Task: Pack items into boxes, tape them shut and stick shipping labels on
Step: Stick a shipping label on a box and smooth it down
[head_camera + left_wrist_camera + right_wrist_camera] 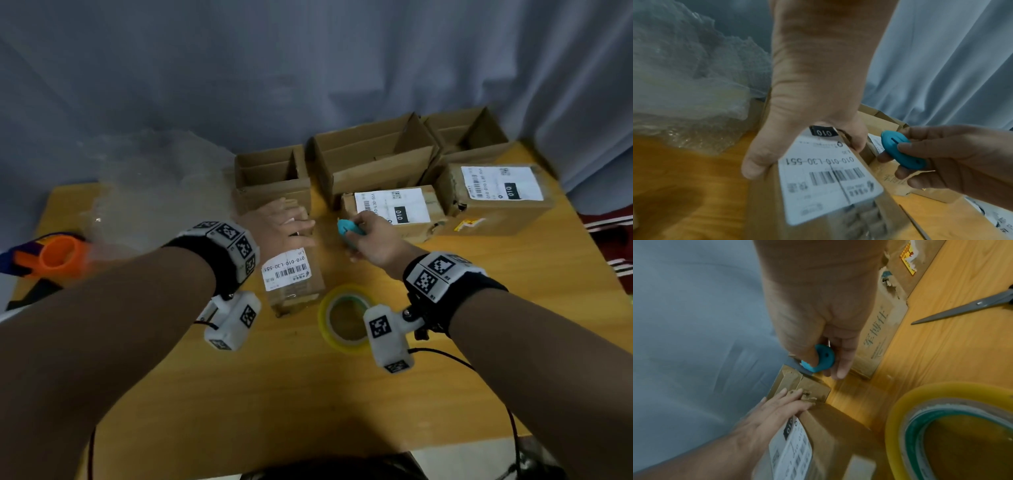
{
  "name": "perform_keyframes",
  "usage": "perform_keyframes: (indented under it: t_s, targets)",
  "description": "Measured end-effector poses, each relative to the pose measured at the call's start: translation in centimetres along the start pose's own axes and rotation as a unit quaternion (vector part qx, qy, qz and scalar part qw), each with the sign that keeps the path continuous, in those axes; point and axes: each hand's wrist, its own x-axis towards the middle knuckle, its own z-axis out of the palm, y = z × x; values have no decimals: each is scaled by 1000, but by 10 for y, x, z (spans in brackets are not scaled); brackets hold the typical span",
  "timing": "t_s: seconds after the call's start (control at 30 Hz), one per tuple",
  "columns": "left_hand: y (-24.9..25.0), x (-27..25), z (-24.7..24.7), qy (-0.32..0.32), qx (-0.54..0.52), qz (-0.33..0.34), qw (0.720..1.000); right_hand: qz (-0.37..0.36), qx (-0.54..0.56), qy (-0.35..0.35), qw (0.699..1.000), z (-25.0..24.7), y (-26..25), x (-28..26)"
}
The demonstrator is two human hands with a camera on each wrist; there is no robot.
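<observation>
A: Right wrist view is showing scissors (962, 308) lying on the wooden table (941, 353), blades closed; the head view is missing them.

B: And the head view is giving the three open boxes (373, 161) at the back, the bubble wrap (154, 181) and an orange tape gun (56, 257) far left.

A: The left hand (277, 226) is lying on the far end of the small sealed box (294, 274). In the left wrist view its thumb and fingers are wrapping over the box edges, gripping it, just past the white label (828, 178).

B: The right hand (373, 240) is hovering beside it, fingers curling round a small rounded teal cutter (349, 231), smooth plastic with a slot.

A: The box is resting mid-table, brown cardboard under glossy tape.

B: The yellowish tape roll (344, 318) is lying flat just beside its near end.
</observation>
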Motion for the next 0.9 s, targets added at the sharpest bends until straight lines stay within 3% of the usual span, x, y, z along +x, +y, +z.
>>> perform_keyframes:
  t_s: [0.17,0.33,0.5,0.77,0.9]
  targets:
    - [2,10,-7,18,-130,-124,984,-20,6,-3,1000,-10,-7,2]
    - [7,13,1,45,-282,-206,936,-53,-93,10,994,-11,-12,8]
    - [5,12,3,31,-304,-202,931,-71,-187,27,979,-6,-10,18]
    - [2,14,0,27,-329,-192,924,-61,-165,44,983,2,-15,33]
    - [1,15,1,32,-339,-189,921,-79,-214,26,973,-1,-19,35]
